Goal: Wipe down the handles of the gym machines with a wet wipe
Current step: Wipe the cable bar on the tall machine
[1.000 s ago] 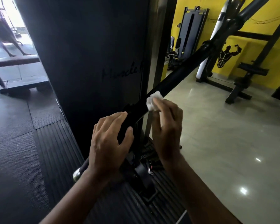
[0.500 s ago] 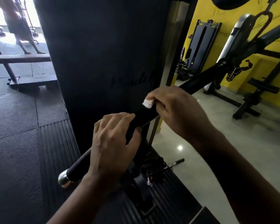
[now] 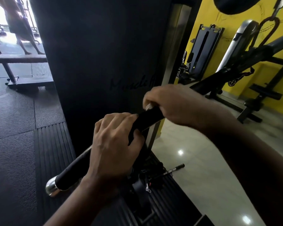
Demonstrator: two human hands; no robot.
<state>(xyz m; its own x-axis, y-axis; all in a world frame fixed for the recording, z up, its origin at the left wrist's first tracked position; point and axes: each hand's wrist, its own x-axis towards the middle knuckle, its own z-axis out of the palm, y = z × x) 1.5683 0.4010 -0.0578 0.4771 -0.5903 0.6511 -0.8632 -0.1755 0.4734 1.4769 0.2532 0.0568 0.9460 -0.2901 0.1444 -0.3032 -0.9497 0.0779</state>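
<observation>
- Left hand (image 3: 114, 144) is clenched over the black bar handle (image 3: 147, 119), a little up from its chrome end cap (image 3: 51, 187). A firm grip there should stop the bar swinging under the rubbing.
- Between the two hands a short stretch of bare grip shows, and the strokes ought to overlap into it.
- Wet wipe (image 3: 148, 106) shows only as a white sliver on top of the bar, peeking out from under the right fingers. It would do better wrapped round, so the underside gets cleaned too.
- Right hand (image 3: 176, 105) grasps bar and wipe together, just beside the left. Press evenly, twist the wrist, and later shift the left hand so the part it covers is wiped.
</observation>
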